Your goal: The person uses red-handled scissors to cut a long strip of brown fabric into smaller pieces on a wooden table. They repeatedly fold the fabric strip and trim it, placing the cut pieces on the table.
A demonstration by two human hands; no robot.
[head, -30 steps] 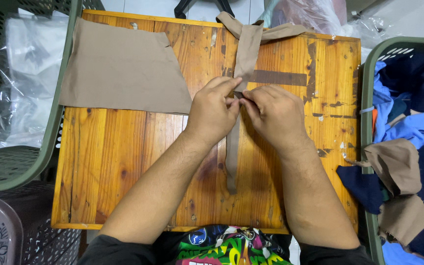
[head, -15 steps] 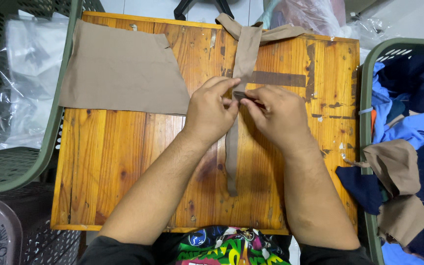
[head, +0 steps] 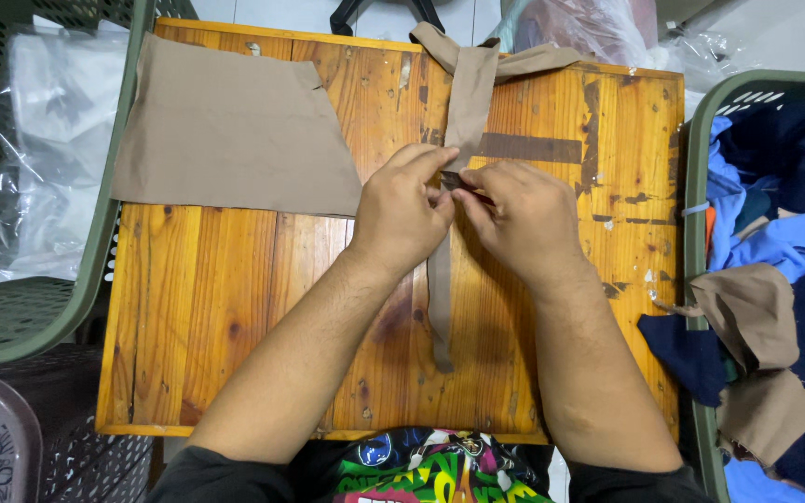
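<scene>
Tan fabric strip (head: 440,307) on wooden board (head: 235,307), left hand (head: 402,219) and right hand (head: 519,219) together, pinching it

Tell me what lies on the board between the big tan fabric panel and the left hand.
Nothing: in the head view the tan fabric panel reaches right up to the left hand on the wooden board.

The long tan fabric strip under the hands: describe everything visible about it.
The tan fabric strip is a narrow band of plain woven-looking cloth lying flat, lengthwise down the middle of the wooden board. Its far end widens and folds over the board's top edge. The left hand and right hand pinch it mid-length, hiding that part; its near end lies free.
</scene>
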